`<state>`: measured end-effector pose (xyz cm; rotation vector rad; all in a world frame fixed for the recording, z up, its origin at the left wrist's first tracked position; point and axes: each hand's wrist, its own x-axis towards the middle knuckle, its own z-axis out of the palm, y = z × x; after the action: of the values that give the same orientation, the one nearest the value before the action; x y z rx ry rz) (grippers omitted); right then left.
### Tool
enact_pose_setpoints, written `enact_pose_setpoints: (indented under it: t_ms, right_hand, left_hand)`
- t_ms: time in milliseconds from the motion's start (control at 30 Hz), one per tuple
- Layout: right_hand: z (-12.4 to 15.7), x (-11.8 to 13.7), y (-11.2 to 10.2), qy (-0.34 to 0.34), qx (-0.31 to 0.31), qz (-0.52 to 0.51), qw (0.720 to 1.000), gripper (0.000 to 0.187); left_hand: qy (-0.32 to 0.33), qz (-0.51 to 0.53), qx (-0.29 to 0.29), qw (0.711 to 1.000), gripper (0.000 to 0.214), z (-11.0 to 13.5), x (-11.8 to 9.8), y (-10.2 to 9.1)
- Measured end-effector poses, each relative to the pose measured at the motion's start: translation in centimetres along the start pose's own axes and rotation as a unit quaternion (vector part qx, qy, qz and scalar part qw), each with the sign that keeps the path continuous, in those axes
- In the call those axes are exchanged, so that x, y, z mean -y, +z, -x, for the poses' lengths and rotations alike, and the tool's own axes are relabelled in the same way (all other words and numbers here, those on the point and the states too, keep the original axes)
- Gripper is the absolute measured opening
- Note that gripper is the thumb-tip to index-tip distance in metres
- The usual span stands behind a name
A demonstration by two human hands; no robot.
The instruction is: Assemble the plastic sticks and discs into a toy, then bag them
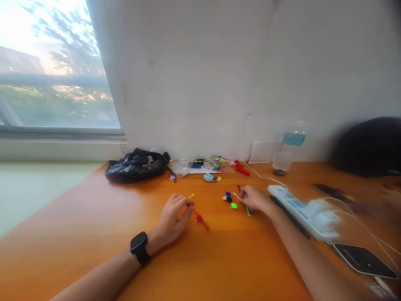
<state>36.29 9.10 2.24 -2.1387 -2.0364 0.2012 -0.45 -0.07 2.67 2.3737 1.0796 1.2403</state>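
My left hand [176, 217], with a black watch [138, 247] on its wrist, is closed low over the table, thumb and fingertips together. A yellow arrow-tipped stick [191, 195] pokes out just beyond the fingers. Right at the fingertips begins a red stick with a round red disc [199, 218]; which piece is pinched cannot be made out. My right hand [252, 198] is closed at the end of a white arrow-tipped stick [236, 195]. Black [239, 188] and green [248, 211] sticks show around it. Blue [228, 194], black [229, 200] and bright green [234, 205] round pieces lie to its left.
Along the wall are a black plastic bag [136, 166], clear packets of small coloured parts [200, 164], a red piece [242, 168] and a bottle [288, 148]. A round tin-like item [208, 177] lies nearer. To the right are a white power strip [300, 211] with cables and a phone [365, 260].
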Motion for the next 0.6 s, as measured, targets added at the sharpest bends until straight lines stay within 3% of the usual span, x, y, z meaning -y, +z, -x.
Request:
enact_pose_setpoints:
  t_ms: [500,600]
  right_hand:
    - [0.2,1.5,-1.2,0.01,-0.048,-0.051,0.997,0.011]
    - [0.1,1.7,-1.0,-0.029,-0.088,-0.085,0.992,0.005]
  left_hand:
    - [0.0,0.003,0.003,1.0,0.019,0.1,0.0,-0.1]
    - [-0.001,0.005,0.004,1.0,0.02,0.1,-0.1,0.0]
